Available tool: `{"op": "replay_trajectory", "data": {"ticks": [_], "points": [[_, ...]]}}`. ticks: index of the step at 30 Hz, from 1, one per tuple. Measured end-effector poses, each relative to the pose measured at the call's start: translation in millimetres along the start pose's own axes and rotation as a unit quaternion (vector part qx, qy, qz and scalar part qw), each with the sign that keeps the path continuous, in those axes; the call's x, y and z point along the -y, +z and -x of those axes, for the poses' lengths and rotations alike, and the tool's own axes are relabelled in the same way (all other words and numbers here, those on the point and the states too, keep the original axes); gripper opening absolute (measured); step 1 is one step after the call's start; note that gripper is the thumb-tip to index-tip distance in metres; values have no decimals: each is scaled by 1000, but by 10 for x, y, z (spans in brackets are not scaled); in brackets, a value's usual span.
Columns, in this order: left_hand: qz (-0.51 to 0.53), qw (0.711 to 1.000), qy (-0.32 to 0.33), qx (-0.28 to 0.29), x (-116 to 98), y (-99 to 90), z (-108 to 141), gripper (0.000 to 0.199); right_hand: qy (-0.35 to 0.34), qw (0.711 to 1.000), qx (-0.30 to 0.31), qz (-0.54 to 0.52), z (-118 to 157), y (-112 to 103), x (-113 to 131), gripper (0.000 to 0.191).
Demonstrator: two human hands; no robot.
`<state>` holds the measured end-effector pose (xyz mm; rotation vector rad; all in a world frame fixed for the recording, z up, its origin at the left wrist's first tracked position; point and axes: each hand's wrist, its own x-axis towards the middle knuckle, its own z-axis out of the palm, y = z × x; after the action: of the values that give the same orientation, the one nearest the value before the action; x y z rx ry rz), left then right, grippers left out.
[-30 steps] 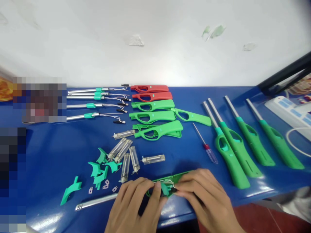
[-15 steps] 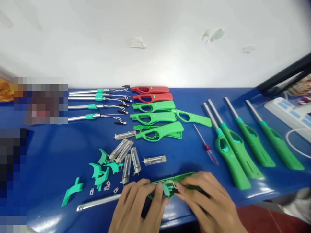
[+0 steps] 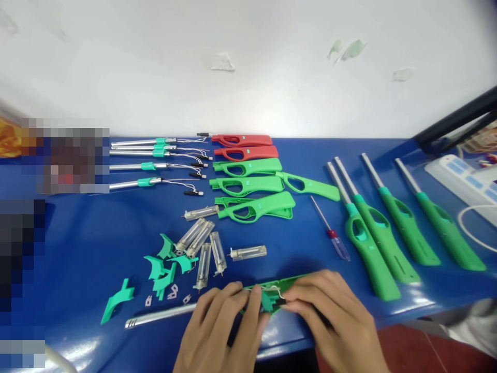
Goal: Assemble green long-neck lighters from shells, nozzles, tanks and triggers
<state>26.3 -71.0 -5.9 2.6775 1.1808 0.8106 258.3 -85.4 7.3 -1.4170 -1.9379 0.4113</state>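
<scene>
An open green lighter shell (image 3: 285, 283) lies at the table's front edge, with a teal trigger (image 3: 267, 300) and a white wire (image 3: 276, 289) inside. My left hand (image 3: 225, 324) is closed over the shell's left part, fingertips beside the trigger. A silver tube (image 3: 163, 315) extends leftward from under this hand. My right hand (image 3: 336, 316) pinches the white wire and a small dark part at the trigger's right side; its fingers partly hide the shell's right end.
Clear fuel tanks (image 3: 248, 252) and loose teal triggers (image 3: 117, 299) lie beyond and left. Red and green shells (image 3: 260, 204), wired tubes (image 3: 147, 182), a screwdriver (image 3: 338, 245) and several whole lighters (image 3: 373, 259) lie around. A white power strip (image 3: 464, 178) is at right.
My right fingertips have shifted slightly at the wire, which now bows up more visibly beside them. My left hand remains on the shell. The camera view has shifted a little.
</scene>
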Motion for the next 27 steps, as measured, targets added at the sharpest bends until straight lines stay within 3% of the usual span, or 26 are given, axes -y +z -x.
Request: {"op": "replay_trajectory", "data": {"ticks": [6,12,16,27], "points": [[-7,1000,15,20,50,38,93,26,16,999,-24,-14,-50,55,30,12],[-6,1000,24,5,64,42,44,27,-6,999,-38,-30,-39,45,11,14],[-5,1000,12,-18,45,53,-22,26,-40,999,-24,-13,-12,3,-17,14],[15,1000,12,-6,31,31,8,31,-78,993,33,81,60,-49,-15,20]]}}
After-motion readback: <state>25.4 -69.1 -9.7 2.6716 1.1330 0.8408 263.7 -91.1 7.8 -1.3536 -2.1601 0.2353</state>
